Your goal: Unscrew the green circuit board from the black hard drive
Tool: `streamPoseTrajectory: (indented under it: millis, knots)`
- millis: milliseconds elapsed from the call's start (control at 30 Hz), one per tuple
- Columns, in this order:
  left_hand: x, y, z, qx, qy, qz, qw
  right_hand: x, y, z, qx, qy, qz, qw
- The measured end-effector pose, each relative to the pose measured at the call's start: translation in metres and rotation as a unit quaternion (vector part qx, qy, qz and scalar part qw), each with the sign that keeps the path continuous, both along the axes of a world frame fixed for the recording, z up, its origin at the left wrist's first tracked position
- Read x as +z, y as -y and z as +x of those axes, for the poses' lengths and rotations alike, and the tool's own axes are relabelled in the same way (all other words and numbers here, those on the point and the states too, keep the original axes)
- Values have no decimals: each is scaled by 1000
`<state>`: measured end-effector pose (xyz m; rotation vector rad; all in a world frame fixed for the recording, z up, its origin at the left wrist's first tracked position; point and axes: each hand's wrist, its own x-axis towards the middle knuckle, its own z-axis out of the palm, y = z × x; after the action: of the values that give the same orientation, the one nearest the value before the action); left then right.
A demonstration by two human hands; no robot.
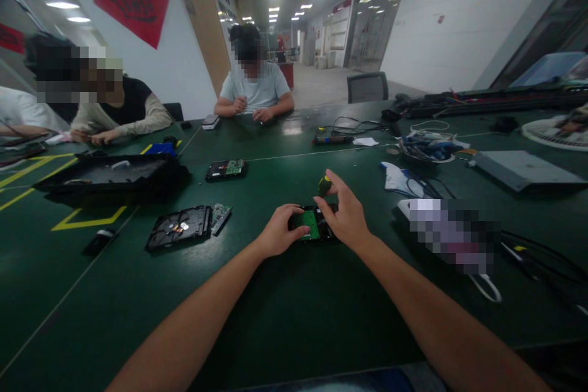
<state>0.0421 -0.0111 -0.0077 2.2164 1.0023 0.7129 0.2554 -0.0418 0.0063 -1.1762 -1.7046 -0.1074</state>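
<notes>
Left hand (278,233) and right hand (345,214) partly hide a hard drive (313,220) at centre; pixelation blurs a white-edged object (448,234), lower right.

On the table (285,331), the nearest hard drive (315,225) lies before the person, the left hand (281,229) on its left side, the right hand (345,213) over its right side with a screwdriver (325,185) between the fingertips. To the left lies a second hard drive (177,229), a circuit board (221,218) just beside its right end; behind them sits a third hard drive (226,169). Farther left is a tray (114,174). Rightward, a box (528,170) lies behind a blurred object (448,236). Across the table sits a co-worker (252,89), left of a chair (367,87).
</notes>
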Motion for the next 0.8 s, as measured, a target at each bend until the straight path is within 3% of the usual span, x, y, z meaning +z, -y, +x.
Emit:
streamPoseTrajectory:
  millis: [333, 567, 800]
  knots:
    - [0, -1, 0, -1, -6, -3, 1000, -3, -1, 0, 2, -19, 8, 1000]
    - [1, -1, -1, 0, -7, -3, 1000, -2, 1, -1, 15, -33, -28, 999]
    - [-2, -2, -1, -4, -7, 7, 1000, -5, -1, -1, 12, -21, 3, 1000]
